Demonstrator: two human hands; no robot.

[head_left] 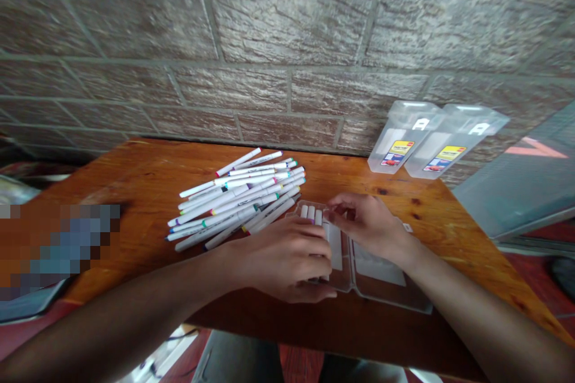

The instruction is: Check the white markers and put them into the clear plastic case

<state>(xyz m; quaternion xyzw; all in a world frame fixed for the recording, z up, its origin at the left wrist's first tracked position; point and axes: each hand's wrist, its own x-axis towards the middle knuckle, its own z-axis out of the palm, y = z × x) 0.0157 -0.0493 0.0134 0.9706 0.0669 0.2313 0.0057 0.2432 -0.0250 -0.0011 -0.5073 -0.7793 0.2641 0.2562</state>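
Note:
A clear plastic case (pixel 354 287) lies unfolded on the table, with several white markers (pixel 311 213) side by side in its left half. My left hand (pixel 287 257) is over these markers, its fingers curled down around their lower part and hiding much of them. At their upper ends is my right hand (pixel 371 221), thumb and forefinger bent nearly together beside the rightmost marker; whatever lies between the fingertips is too small to make out. Left of the case is a loose pile of white markers (pixel 242 191) with coloured bands and ends.
Two clear, labelled plastic cases (pixel 398 137) (pixel 449 143) stand against the brick wall (pixel 287 30) at the back right. The wooden table (pixel 458 239) ends near my legs (pixel 242 359). A blurred-out patch (pixel 58 251) covers something at the left edge.

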